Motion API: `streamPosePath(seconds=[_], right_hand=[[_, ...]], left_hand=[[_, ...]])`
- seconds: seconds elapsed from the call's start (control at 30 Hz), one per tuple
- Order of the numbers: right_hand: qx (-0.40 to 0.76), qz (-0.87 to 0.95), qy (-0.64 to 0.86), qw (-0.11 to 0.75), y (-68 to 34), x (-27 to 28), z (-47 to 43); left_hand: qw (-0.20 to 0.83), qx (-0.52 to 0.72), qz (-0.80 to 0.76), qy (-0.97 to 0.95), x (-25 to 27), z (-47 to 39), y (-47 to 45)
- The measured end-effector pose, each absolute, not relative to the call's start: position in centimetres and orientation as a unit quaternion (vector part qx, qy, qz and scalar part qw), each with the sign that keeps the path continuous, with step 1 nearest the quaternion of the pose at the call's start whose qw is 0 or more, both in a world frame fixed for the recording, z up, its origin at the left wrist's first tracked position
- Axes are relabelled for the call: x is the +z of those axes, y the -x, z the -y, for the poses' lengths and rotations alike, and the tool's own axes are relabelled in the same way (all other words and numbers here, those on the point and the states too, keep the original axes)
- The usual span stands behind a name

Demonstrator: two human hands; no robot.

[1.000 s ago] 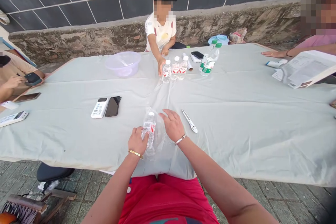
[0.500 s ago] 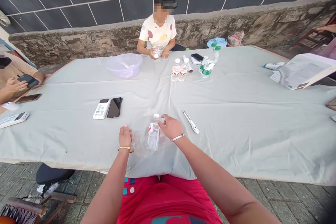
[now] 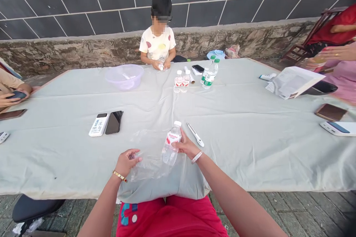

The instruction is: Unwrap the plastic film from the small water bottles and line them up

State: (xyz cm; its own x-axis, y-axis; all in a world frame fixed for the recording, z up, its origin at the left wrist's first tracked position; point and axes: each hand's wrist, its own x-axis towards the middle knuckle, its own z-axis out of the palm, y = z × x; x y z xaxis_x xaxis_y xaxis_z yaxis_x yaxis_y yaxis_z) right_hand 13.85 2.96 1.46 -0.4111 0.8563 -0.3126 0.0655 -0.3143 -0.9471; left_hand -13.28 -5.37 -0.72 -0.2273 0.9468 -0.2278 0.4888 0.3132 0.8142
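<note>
My right hand (image 3: 185,144) grips a clear plastic bottle (image 3: 171,143) with a white cap and a red-and-white label; the bottle leans a little to the right. Beneath it a sheet of clear plastic film (image 3: 147,164) is spread on the cloth. At the film's left edge is my left hand (image 3: 128,161), its fingers curved and apart from the thumb, with a bit of film beside the fingertips; whether they touch it is hard to see. A white utility knife (image 3: 195,134) lies just beyond my right hand.
A power bank (image 3: 99,124) and a phone (image 3: 114,122) lie left of the film. Farther back stand a purple basin (image 3: 125,83), two small bottles (image 3: 181,82) and two green-capped bottles (image 3: 210,74). Papers (image 3: 294,81) lie at right. Other people sit around the cloth-covered table (image 3: 69,163).
My right hand has closed around the bottle and tilted it, with its label turned. My left hand has moved left and its thumb and fingers are more spread. The view has shifted.
</note>
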Motion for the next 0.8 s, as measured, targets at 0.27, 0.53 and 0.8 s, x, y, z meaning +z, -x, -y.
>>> streamPosePath(seconds=[0.27,0.53,0.8], right_hand=[[0.244,0.651,0.605,0.387,-15.4,1.3,-8.7],[0.182,0.650,0.663,0.325,-15.9,3.2,-7.1],[0.568,0.785,0.106,0.222,-9.7,8.9,2.5]], left_hand=[[0.176,-0.049,-0.736,-0.652,-0.1,6.7,13.0],[0.041,-0.168,-0.709,-0.684,5.9,6.8,11.5],[0.315,0.040,-0.572,-0.756,12.1,8.4,5.5]])
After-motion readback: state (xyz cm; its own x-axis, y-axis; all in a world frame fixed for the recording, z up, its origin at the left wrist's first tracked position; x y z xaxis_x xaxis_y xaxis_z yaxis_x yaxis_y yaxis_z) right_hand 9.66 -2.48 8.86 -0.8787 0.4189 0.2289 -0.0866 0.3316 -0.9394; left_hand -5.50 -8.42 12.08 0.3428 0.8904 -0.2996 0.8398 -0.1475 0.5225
